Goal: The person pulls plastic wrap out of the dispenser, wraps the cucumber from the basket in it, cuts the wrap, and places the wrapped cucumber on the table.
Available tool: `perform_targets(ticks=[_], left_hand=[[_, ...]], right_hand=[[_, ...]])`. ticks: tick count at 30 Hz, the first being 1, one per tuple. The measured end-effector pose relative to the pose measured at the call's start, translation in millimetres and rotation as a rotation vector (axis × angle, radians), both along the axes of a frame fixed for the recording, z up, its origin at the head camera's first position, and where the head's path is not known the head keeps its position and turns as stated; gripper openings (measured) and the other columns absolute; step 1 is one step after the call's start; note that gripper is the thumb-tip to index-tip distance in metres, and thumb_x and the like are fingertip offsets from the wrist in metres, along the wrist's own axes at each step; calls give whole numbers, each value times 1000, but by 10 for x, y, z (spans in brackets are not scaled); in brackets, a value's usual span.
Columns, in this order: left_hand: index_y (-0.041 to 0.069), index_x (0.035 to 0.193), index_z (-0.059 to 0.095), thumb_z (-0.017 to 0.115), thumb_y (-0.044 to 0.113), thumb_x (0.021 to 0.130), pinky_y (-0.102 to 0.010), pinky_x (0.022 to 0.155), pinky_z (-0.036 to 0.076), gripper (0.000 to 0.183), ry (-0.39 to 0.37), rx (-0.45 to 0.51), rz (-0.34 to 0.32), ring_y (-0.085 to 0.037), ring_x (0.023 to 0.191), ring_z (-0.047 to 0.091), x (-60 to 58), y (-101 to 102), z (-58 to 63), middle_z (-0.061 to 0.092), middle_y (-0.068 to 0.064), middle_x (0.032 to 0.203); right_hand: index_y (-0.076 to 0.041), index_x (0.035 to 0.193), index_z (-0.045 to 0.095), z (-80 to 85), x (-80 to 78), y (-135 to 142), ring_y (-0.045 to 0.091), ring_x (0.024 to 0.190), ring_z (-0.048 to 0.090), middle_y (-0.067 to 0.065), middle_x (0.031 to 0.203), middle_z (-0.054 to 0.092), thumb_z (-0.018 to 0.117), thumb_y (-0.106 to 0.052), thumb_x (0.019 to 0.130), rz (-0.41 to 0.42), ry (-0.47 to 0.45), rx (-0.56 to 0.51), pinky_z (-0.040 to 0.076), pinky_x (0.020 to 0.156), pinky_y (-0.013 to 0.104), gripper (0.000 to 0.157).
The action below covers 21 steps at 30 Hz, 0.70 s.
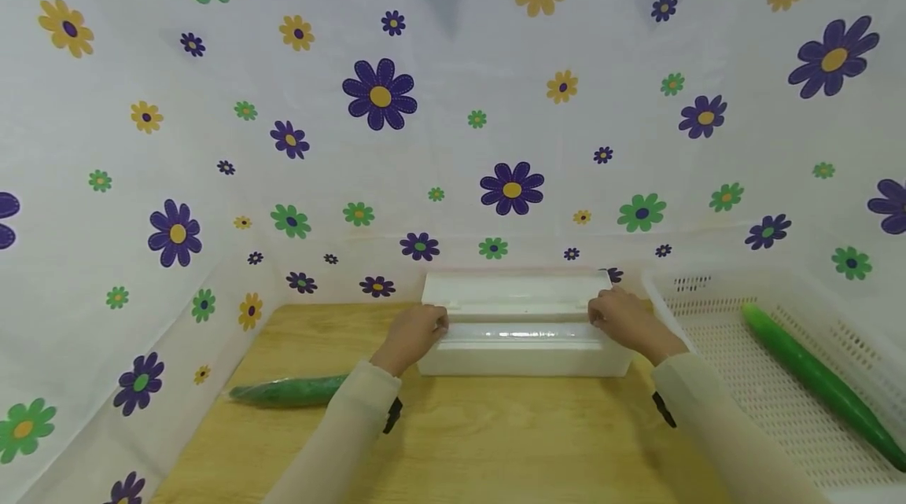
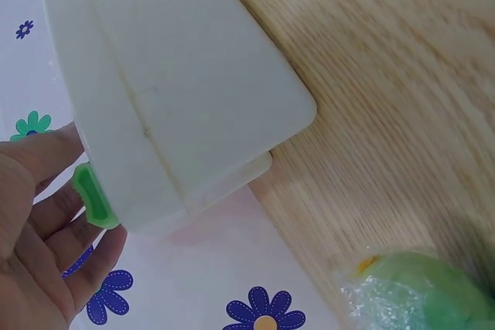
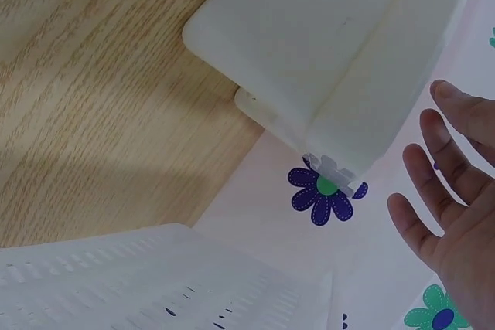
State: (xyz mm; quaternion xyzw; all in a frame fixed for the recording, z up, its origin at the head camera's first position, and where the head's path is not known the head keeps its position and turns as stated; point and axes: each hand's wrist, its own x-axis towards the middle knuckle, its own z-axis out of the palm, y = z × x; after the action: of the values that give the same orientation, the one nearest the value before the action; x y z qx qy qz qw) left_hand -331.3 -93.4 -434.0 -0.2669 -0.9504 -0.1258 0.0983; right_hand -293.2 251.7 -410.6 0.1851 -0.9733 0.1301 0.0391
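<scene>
An open white cling film dispenser box (image 1: 524, 361) stands at the back of the table. Its lid (image 1: 520, 289) is raised, and a shiny roll of clear film (image 1: 524, 332) shows inside. My left hand (image 1: 419, 331) is at the box's left end. In the left wrist view its fingertips (image 2: 69, 141) meet the box edge, beside a green plastic piece (image 2: 94, 197); whether they pinch film I cannot tell. At the right end is my right hand (image 1: 626, 319). Its fingers (image 3: 418, 226) are loosely bent and spread beside the box in the right wrist view.
A film-wrapped cucumber (image 1: 286, 391) lies on the wooden table (image 1: 524, 441) at left, partly behind my left sleeve. On the right, a white perforated basket (image 1: 736, 378) contains another cucumber (image 1: 821, 382). A flower-printed sheet (image 1: 453, 150) encloses the back and sides.
</scene>
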Motion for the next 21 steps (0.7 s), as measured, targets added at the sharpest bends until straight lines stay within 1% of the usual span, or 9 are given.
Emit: perform_targets(ticks=[5, 8, 10, 13, 16, 19, 21], left_hand=[[11, 81, 65, 66, 12, 86, -27, 64, 52, 5, 26, 15, -18, -13, 68, 62, 11, -32, -22, 69, -1, 78], [12, 81, 64, 65, 12, 87, -24, 60, 48, 6, 26, 16, -19, -10, 63, 58, 17, -43, -44, 67, 0, 75], [11, 82, 63, 64, 13, 88, -22, 58, 46, 6, 21, 17, -11, -9, 60, 54, 14, -46, -56, 66, 0, 74], [11, 83, 62, 63, 13, 89, -21, 54, 43, 6, 31, 20, -8, -7, 56, 49, -1, -45, -60, 64, 0, 71], [11, 83, 61, 62, 14, 90, -21, 50, 40, 7, 37, 28, -3, -7, 54, 45, -13, -38, -43, 62, 0, 68], [11, 84, 60, 62, 14, 90, -21, 48, 37, 7, 40, 33, 4, -7, 52, 43, -23, -30, -22, 61, 1, 66], [11, 84, 60, 61, 14, 90, -20, 48, 37, 7, 48, 35, 7, -7, 51, 42, -29, -24, -10, 60, 1, 64]], right_hand=[[-3, 86, 66, -28, 38, -8, 19, 78, 54, 6, 83, 63, 60, -1, 87, -7, -30, -26, 49, 76, 37, 6], [-4, 90, 66, -29, 61, -13, 22, 83, 57, 8, 88, 65, 59, 1, 87, -25, -85, -25, 50, 81, 40, 8], [-4, 92, 67, -22, 79, -11, 24, 87, 58, 9, 92, 66, 61, 3, 85, -22, -108, -20, 50, 84, 43, 11], [-4, 95, 67, -5, 86, 0, 27, 90, 59, 10, 94, 66, 66, 5, 80, 10, -110, -13, 50, 85, 44, 17], [-6, 95, 69, 3, 65, 3, 28, 91, 59, 10, 94, 66, 68, 5, 77, 44, -86, -12, 49, 86, 45, 21], [-11, 95, 71, -11, 23, -8, 27, 92, 57, 9, 96, 66, 69, 5, 77, 71, -69, -3, 48, 86, 46, 24], [-15, 93, 71, -19, -4, -22, 26, 93, 56, 8, 98, 65, 69, 3, 78, 89, -59, 11, 48, 86, 46, 23]])
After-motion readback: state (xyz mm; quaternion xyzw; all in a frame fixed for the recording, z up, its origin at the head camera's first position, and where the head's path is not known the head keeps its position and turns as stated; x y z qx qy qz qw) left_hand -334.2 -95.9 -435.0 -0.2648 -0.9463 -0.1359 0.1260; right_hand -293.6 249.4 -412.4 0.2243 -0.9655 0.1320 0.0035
